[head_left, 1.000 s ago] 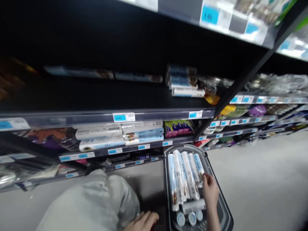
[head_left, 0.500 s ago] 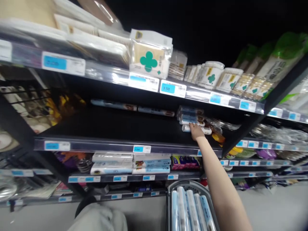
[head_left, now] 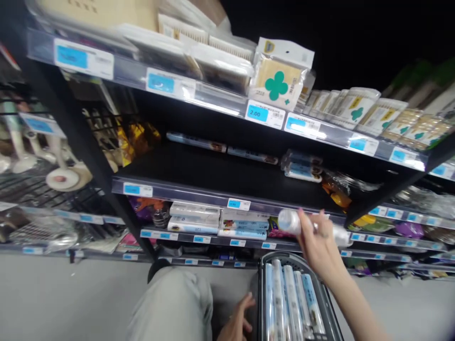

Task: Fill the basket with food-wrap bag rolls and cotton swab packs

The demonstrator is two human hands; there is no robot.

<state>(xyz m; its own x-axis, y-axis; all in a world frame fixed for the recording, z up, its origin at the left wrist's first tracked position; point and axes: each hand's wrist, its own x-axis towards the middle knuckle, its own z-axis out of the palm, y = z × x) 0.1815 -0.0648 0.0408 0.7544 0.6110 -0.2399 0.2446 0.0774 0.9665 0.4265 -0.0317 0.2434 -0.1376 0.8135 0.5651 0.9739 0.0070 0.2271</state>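
My right hand [head_left: 318, 241] is closed around the middle of a white plastic-wrapped roll [head_left: 289, 221], held level in front of the shelf edge and above the basket. Below it stands a grey basket [head_left: 262, 303] on the floor, with several blue-and-white wrapped rolls [head_left: 289, 298] lying side by side in it. Low down at the basket's left side is my left hand [head_left: 237, 322], its fingers apart and nothing visible in them. On the middle shelf, a small stack of similar rolls [head_left: 302, 170] remains at the right, and two thin rolls [head_left: 252, 154] lie along the back.
The upper shelf [head_left: 220, 105] carries flat packs, a clover-marked packet [head_left: 279, 76] and round tubs [head_left: 359, 106]. Larger white rolls [head_left: 194, 225] lie on the lower shelf. Kitchen utensils [head_left: 62, 177] hang at the left. My knee [head_left: 174, 303] is left of the basket.
My right hand has taken a roll from the front of the middle-shelf stack and brought it out and down toward the basket. My left hand has come into view. The view has shifted left.
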